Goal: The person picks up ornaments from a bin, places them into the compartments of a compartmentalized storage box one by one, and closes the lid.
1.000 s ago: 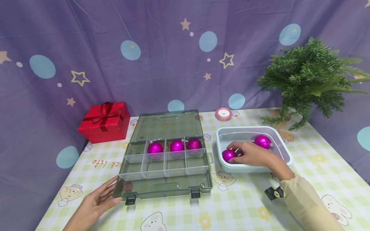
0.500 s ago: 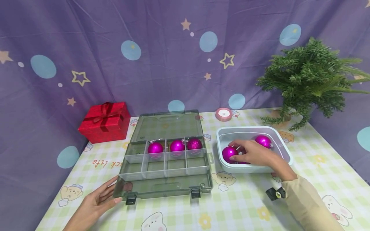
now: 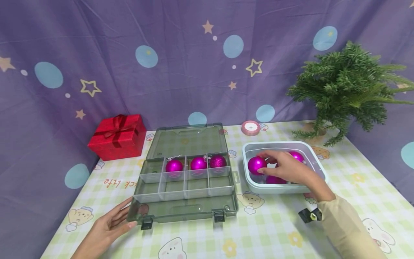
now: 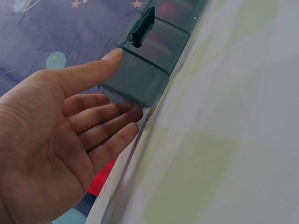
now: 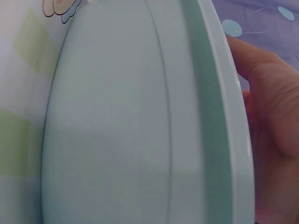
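Note:
My right hand [image 3: 288, 167] pinches a shiny magenta Christmas ball [image 3: 257, 165] between thumb and fingers, above the left part of a pale blue plastic tub [image 3: 275, 186]. Another magenta ball [image 3: 276, 180] lies beneath that hand, and one more [image 3: 296, 156] sits behind it. In the right wrist view the tub's outer wall [image 5: 117, 116] hides the ball. My left hand [image 3: 106, 228] touches the front left corner of a smoky-grey divided organizer box [image 3: 184, 208], thumb at the front, fingers nearly straight along the side. Three magenta balls [image 3: 174, 166] occupy separate compartments of its back row.
The organizer's lid [image 3: 189, 140] leans open toward the back. A red gift box [image 3: 118, 138] stands at back left, a ribbon roll [image 3: 250, 128] at back centre. An artificial fir tree [image 3: 343, 86] rises at back right. A black strap [image 3: 305, 216] lies by the right sleeve.
The right hand has lifted the gripped ball a little up from the tub's floor, uncovering another ball below. The left hand and the organizer stay in place.

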The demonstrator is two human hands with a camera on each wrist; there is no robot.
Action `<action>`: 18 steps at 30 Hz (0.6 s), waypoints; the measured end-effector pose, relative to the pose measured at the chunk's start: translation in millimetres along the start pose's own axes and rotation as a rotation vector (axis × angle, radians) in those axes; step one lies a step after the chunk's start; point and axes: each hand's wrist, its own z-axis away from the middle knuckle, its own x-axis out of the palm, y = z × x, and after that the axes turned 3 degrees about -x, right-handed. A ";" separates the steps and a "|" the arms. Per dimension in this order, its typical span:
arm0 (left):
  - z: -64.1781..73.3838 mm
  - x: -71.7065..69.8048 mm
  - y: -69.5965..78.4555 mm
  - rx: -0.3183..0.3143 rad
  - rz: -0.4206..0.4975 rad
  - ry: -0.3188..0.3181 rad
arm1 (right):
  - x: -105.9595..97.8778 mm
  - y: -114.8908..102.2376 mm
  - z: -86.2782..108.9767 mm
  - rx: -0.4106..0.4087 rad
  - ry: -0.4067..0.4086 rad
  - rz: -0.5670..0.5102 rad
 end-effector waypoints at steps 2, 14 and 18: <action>0.1 0.1 0.0 -0.003 0.004 0.000 | -1.0 -0.8 -0.7 -0.009 0.013 0.008; 2.7 1.7 -1.4 0.024 0.036 0.011 | -12.1 -11.7 -7.7 -0.012 0.056 0.007; 3.0 2.2 -1.8 0.057 0.027 0.027 | -13.3 -16.1 -12.4 -0.003 0.059 -0.007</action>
